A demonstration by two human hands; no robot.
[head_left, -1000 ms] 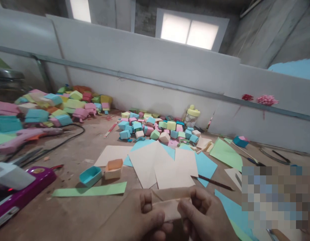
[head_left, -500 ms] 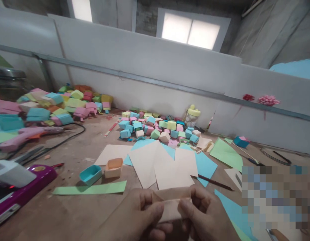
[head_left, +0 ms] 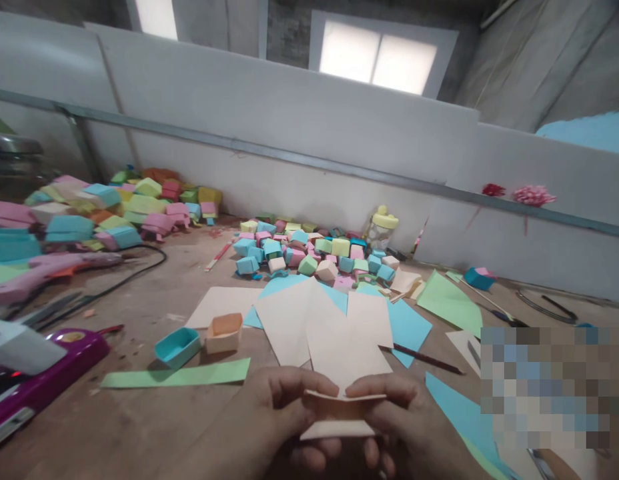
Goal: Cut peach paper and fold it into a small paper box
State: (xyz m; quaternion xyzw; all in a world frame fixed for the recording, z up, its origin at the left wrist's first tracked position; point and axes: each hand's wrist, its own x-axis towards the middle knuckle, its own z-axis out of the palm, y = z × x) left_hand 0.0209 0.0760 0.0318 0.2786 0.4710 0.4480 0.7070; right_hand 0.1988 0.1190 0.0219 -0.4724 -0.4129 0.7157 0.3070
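Note:
Between my two hands is a small cream piece of folded paper (head_left: 339, 429), its near and far edges bent up with a shaded fold between them. My left hand (head_left: 284, 413) grips its left end, fingers along the far edge and thumb inside. At the right end my right hand (head_left: 402, 413) pinches it the same way. Cream paper sheets (head_left: 334, 340) lie fanned out just beyond my fingers. To the left stand a small blue paper box (head_left: 178, 348) and a cream paper box (head_left: 224, 333), both open at the top.
A green paper strip (head_left: 177, 375) lies left of my hands. A dark stick (head_left: 429, 360) rests at right. Small coloured paper boxes (head_left: 309, 253) crowd the back, with a yellow-lidded jar (head_left: 382, 230). Far left are a pink glue gun (head_left: 49, 273) and a purple power strip (head_left: 54, 373).
My fingers have shifted to the far edge of the cream paper, and its two long edges now stand apart with the inside showing. The view has moved slightly.

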